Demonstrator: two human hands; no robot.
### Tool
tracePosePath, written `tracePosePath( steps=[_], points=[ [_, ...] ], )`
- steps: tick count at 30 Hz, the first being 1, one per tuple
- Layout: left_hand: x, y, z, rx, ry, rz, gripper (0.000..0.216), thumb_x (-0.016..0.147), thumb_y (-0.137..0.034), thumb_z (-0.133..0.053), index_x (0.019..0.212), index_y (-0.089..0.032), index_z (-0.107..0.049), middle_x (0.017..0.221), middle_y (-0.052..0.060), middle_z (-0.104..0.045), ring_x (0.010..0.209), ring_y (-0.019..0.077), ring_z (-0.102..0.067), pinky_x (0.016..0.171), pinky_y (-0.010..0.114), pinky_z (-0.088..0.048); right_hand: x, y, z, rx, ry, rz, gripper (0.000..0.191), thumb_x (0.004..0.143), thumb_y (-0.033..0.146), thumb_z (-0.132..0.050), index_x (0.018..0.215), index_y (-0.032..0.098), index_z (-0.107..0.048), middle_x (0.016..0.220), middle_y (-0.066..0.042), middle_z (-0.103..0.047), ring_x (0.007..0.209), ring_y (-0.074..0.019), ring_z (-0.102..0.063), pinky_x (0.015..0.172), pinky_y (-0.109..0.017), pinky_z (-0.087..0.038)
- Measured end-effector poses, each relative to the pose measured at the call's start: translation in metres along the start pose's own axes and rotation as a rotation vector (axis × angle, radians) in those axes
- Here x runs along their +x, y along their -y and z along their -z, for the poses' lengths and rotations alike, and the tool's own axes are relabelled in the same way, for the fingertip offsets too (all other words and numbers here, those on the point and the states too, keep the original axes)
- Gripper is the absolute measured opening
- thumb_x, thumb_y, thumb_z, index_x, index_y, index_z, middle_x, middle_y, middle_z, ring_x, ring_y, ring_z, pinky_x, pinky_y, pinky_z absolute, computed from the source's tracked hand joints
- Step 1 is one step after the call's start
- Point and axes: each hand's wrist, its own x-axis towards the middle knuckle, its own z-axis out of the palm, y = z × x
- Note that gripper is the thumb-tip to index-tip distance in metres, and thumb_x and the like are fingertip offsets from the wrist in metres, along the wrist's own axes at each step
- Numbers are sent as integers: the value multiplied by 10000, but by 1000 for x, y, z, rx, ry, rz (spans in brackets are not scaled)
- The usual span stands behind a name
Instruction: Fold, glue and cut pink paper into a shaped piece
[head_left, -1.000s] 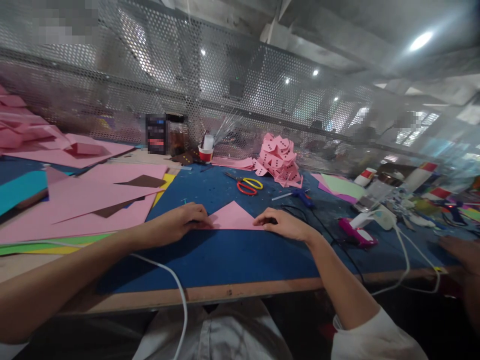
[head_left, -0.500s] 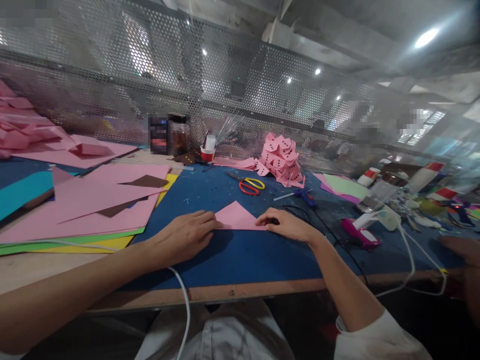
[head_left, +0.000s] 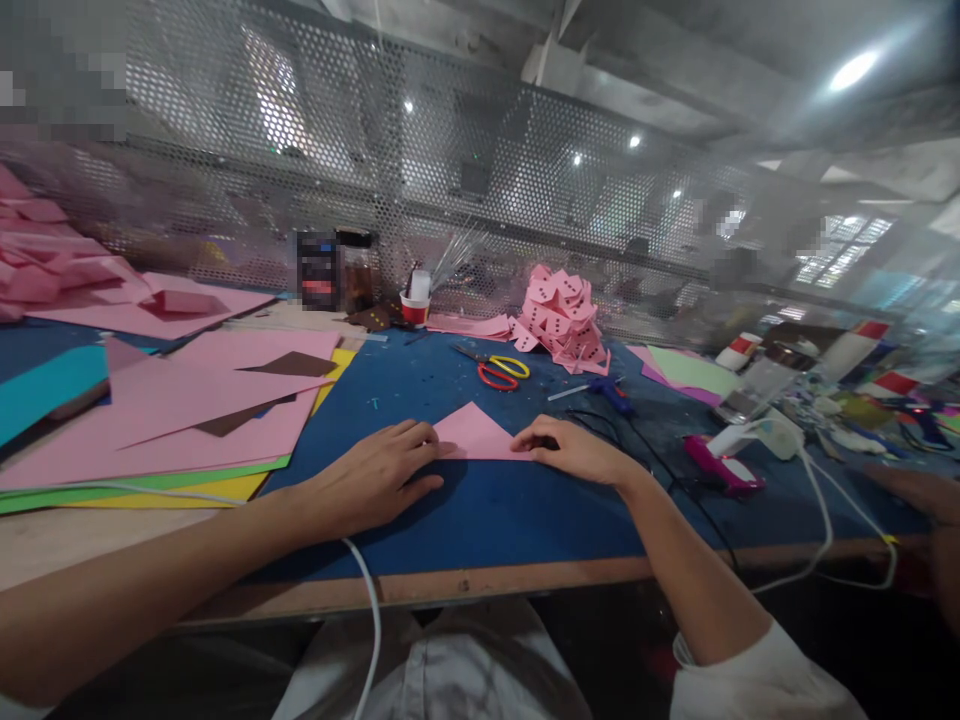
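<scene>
A pink paper folded into a triangle (head_left: 475,434) lies flat on the blue mat (head_left: 480,510). My left hand (head_left: 375,475) lies flat on the mat with its fingers stretched out, the fingertips touching the triangle's left corner. My right hand (head_left: 574,450) rests on the triangle's right corner, fingers curled down and pressing the paper. Neither hand lifts the paper.
Large pink, green and yellow sheets (head_left: 172,420) lie at the left. Scissors (head_left: 496,370), a heap of punched pink pieces (head_left: 561,320), a red cup (head_left: 414,305), a blue tool (head_left: 607,392) and a glue gun (head_left: 750,440) with cables lie behind and right. Another person's hand (head_left: 922,500) shows at far right.
My left hand has slid back toward me and flattened, its fingers now stretched out at the triangle's left corner. My right hand has hardly moved.
</scene>
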Motion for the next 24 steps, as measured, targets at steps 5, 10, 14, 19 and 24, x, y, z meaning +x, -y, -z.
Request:
tracePosePath(
  steps=[5,10,14,19,24],
  points=[
    [3,-1,2,9,37,1,338,1031,-345,-519,1356,-278,-585,1166,71,-576,1049,229,-565,946,378,-479,-1,-1,-2,5,-28,16,328,912,104,-546,1149,223,-739,1120,-54,-641,1041,-175,-639,996,-328,-465],
    [2,-4,4,25,46,3,357,1021,-369,-543,1368,-292,-576,1170,63,-576,1043,226,-574,942,377,-478,-2,9,-4,-61,-71,7,317,920,72,-547,1108,219,-756,1069,-49,-656,1001,-170,-641,957,-322,-473],
    [1,-3,2,55,31,-22,389,1019,-389,-545,1396,-292,-553,1164,61,-584,1044,227,-580,930,377,-474,2,24,-19,-231,-206,40,215,977,160,-583,1057,214,-775,1010,-59,-674,984,-191,-630,922,-342,-472],
    [0,0,-2,87,-6,-49,358,1016,-400,-550,1348,-271,-588,1133,60,-596,1013,227,-586,904,378,-474,13,38,-46,-406,-246,244,198,987,232,-627,1147,225,-743,1066,-61,-683,1016,-195,-614,902,-335,-458],
    [0,0,-3,84,-21,-46,338,1006,-412,-566,1299,-254,-623,1134,64,-603,1010,229,-589,893,374,-475,21,36,-60,-522,-288,302,190,1010,248,-589,1105,198,-745,1016,-68,-679,969,-201,-600,848,-332,-456]
  ],
)
